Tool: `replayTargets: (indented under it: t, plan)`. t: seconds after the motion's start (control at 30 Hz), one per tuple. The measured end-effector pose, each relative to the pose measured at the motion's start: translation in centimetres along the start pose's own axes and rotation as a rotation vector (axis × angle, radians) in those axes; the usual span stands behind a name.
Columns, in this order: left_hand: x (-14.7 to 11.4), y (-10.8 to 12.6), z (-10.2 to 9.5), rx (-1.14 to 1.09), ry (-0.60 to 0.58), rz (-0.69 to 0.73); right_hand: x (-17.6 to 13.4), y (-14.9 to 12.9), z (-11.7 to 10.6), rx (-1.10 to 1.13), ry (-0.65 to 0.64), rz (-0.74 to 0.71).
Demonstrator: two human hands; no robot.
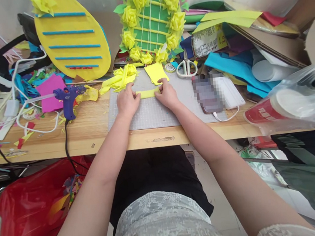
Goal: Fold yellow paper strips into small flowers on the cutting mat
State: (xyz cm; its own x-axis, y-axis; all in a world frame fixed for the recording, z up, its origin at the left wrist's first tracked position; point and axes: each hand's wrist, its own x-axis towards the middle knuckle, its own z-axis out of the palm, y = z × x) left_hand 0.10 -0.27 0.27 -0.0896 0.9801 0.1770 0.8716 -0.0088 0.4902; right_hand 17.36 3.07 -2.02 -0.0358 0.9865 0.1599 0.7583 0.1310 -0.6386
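A narrow yellow paper strip (147, 93) stretches between my two hands over the grey cutting mat (157, 114). Its left end is pinched in my left hand (128, 99), its right end in my right hand (167, 94). Just behind my right fingers lies a yellow paper piece (155, 73). Beyond my left hand is a heap of yellow paper pieces (121, 77). White-handled scissors (186, 68) rest at the mat's back right, with a small tape roll (169, 68) beside them.
A purple glue gun (69, 100) stands at the left with its cord hanging down. A phone (208, 92) and white power bank (228, 90) lie right of my hands. A bagged red cup (265, 109) is at far right. Yellow and green decorated boards (74, 37) lean behind.
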Motion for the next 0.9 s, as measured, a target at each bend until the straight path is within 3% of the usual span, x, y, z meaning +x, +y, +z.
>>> replayTargets:
  t: [0.5,0.9]
  plan:
    - [-0.2,1.5,0.0,0.128,0.015,-0.07,-0.3,-0.1,0.9,-0.069,0.076,-0.049]
    - [-0.5,1.9,-0.2,0.139,-0.019,-0.082,-0.9,-1.3,0.1,-0.203,0.009,-0.022]
